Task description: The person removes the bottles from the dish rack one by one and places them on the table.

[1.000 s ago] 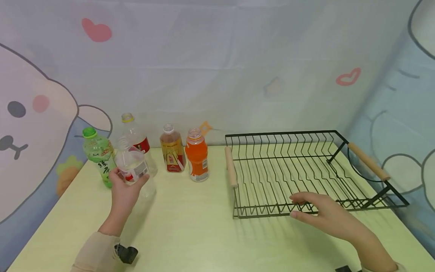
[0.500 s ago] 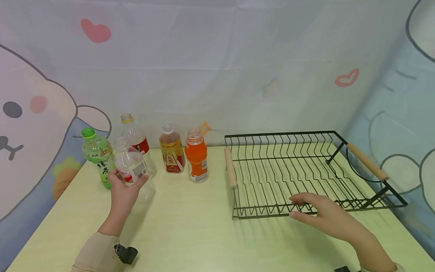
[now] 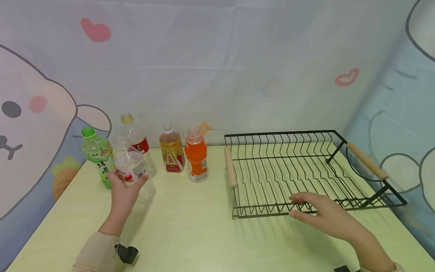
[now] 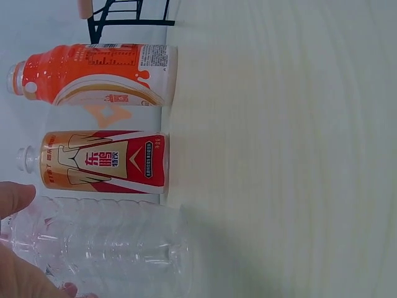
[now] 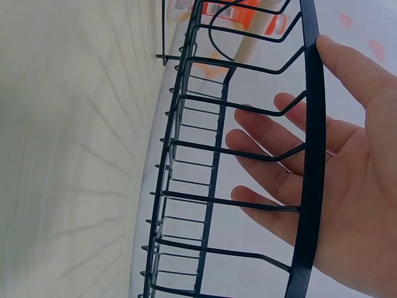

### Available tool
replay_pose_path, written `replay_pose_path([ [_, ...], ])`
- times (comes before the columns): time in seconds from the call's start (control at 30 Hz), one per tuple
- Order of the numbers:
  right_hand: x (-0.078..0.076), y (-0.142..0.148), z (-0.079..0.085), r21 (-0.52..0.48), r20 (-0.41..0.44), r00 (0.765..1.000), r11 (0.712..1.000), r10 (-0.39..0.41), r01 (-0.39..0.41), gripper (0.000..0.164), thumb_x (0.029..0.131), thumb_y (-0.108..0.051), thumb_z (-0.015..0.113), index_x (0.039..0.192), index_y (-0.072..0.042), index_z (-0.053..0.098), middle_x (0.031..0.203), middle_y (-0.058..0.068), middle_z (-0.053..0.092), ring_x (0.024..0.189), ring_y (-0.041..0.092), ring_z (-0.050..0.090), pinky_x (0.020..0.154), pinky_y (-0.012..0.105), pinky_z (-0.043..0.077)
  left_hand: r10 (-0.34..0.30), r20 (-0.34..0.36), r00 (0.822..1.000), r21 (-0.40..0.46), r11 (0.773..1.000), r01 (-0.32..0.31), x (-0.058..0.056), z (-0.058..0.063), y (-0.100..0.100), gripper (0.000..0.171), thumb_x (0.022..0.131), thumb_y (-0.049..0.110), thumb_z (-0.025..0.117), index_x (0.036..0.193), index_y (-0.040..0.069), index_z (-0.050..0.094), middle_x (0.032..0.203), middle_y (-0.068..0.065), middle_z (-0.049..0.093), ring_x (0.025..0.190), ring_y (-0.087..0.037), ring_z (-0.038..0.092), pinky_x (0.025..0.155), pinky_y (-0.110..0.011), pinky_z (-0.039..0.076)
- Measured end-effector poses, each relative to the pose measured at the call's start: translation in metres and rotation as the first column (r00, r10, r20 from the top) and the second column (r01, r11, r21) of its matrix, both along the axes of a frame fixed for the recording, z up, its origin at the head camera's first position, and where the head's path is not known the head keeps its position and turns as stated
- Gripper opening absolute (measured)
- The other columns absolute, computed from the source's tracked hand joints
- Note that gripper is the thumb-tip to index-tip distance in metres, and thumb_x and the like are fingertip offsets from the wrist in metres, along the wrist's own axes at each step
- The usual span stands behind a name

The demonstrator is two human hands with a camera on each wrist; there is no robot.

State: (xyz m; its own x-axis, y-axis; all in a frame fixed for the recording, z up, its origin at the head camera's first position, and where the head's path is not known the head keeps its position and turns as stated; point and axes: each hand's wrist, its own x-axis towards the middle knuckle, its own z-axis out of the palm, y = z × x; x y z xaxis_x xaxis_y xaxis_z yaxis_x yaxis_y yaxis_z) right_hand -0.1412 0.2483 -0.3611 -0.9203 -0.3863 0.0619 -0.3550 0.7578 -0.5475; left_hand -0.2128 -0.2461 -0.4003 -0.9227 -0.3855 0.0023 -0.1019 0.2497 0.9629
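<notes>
My left hand (image 3: pixel 126 190) grips a clear plastic bottle (image 3: pixel 130 162) around its label, thumb on one side and fingers on the other. The bottle stands about upright and has no cap; its lower part shows in the left wrist view. Left of it is a green tea bottle (image 3: pixel 98 153) with a green cap, partly behind the hand. Over the front rim of a black wire rack (image 3: pixel 282 181) hovers my right hand (image 3: pixel 326 215), holding nothing. In the right wrist view its relaxed fingers (image 5: pixel 267 133) reach over the rack, with the thumb close to the rim.
Behind the held bottle stands another clear bottle (image 3: pixel 141 145) with a red label. To the right are a gold-and-red labelled bottle (image 3: pixel 172 153) and an orange-labelled bottle (image 3: pixel 197 156). The rack has wooden handles (image 3: pixel 230 166) at both ends. A printed cloth (image 3: pixel 217 68) hangs behind the table (image 3: pixel 190 234).
</notes>
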Motion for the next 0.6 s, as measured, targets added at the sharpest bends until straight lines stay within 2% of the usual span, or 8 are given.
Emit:
replay_pose_path([
  [0.13, -0.002, 0.001, 0.001, 0.000, 0.007, 1.000, 1.000, 0.012, -0.012, 0.040, 0.094, -0.042, 0.060, 0.124, -0.015, 0.060, 0.120, -0.003, 0.063, 0.109, 0.021, 0.059, 0.078, 0.033, 0.052, -0.017, 0.009, 1.000, -0.015, 1.000, 0.017, 0.000, -0.001, -0.001, 0.091, 0.089, 0.022, 0.068, 0.146, 0.009, -0.002, 0.155, -0.020, 0.017, 0.142, -0.033, 0.023, 0.116, -0.047, 0.024],
  [0.27, -0.004, 0.001, 0.001, 0.006, 0.011, 1.000, 1.000, 0.023, -0.023, 0.042, 0.093, -0.042, 0.060, 0.125, -0.015, 0.060, 0.120, -0.003, 0.063, 0.109, 0.022, 0.060, 0.080, 0.033, 0.052, -0.007, 0.006, 1.000, -0.078, 0.997, 0.008, 0.004, 0.000, -0.003, 0.094, 0.088, 0.027, 0.069, 0.148, 0.012, -0.002, 0.152, -0.022, 0.019, 0.139, -0.036, 0.024, 0.114, -0.051, 0.026],
  [0.33, -0.005, 0.002, 0.003, 0.013, 0.003, 0.999, 0.999, 0.034, -0.034, 0.043, 0.093, -0.041, 0.061, 0.126, -0.013, 0.059, 0.120, -0.003, 0.063, 0.110, 0.023, 0.060, 0.082, 0.035, 0.052, 0.013, -0.027, 1.000, -0.119, 0.993, -0.016, 0.009, 0.003, -0.002, 0.094, 0.087, 0.029, 0.071, 0.149, 0.012, 0.001, 0.150, -0.023, 0.021, 0.138, -0.037, 0.025, 0.112, -0.054, 0.026],
  [0.4, -0.005, 0.002, 0.007, 0.019, -0.019, 0.999, 0.999, 0.051, -0.050, 0.044, 0.093, -0.039, 0.062, 0.127, -0.011, 0.059, 0.121, 0.000, 0.063, 0.112, 0.026, 0.059, 0.082, 0.039, 0.052, 0.031, -0.098, 0.995, -0.162, 0.986, -0.047, 0.014, 0.008, 0.000, 0.093, 0.086, 0.028, 0.072, 0.149, 0.011, 0.005, 0.150, -0.022, 0.021, 0.139, -0.037, 0.023, 0.112, -0.055, 0.025],
  [0.47, -0.006, 0.003, 0.012, 0.029, -0.047, 0.998, 0.998, 0.051, -0.050, 0.046, 0.092, -0.039, 0.063, 0.128, -0.010, 0.058, 0.124, 0.003, 0.062, 0.115, 0.030, 0.058, 0.085, 0.044, 0.051, 0.047, -0.200, 0.979, -0.216, 0.972, -0.091, 0.020, 0.015, 0.004, 0.092, 0.085, 0.024, 0.074, 0.148, 0.007, 0.010, 0.149, -0.021, 0.022, 0.139, -0.036, 0.023, 0.113, -0.055, 0.023],
  [0.5, -0.007, 0.003, 0.015, 0.026, -0.057, 0.997, 0.998, 0.050, -0.048, 0.047, 0.092, -0.038, 0.064, 0.129, -0.010, 0.057, 0.126, 0.005, 0.061, 0.117, 0.032, 0.056, 0.086, 0.047, 0.051, 0.051, -0.260, 0.964, -0.249, 0.961, -0.118, 0.024, 0.020, 0.006, 0.091, 0.083, 0.022, 0.075, 0.148, 0.006, 0.013, 0.148, -0.021, 0.024, 0.139, -0.035, 0.024, 0.112, -0.055, 0.024],
  [0.53, -0.007, 0.003, 0.018, 0.021, -0.070, 0.996, 0.999, 0.048, -0.047, 0.048, 0.092, -0.037, 0.064, 0.130, -0.010, 0.056, 0.129, 0.007, 0.060, 0.119, 0.034, 0.055, 0.086, 0.049, 0.050, 0.049, -0.325, 0.944, -0.285, 0.947, -0.147, 0.027, 0.024, 0.008, 0.089, 0.082, 0.020, 0.076, 0.147, 0.004, 0.016, 0.146, -0.021, 0.026, 0.138, -0.035, 0.025, 0.112, -0.055, 0.024],
  [0.6, -0.009, 0.003, 0.025, 0.018, -0.100, 0.994, 0.999, 0.040, -0.039, 0.052, 0.092, -0.037, 0.065, 0.134, -0.010, 0.052, 0.135, 0.010, 0.056, 0.124, 0.036, 0.051, 0.090, 0.053, 0.048, 0.017, -0.459, 0.889, -0.352, 0.914, -0.200, 0.032, 0.034, 0.013, 0.085, 0.079, 0.016, 0.077, 0.144, 0.001, 0.024, 0.142, -0.022, 0.030, 0.135, -0.035, 0.028, 0.110, -0.055, 0.025],
])
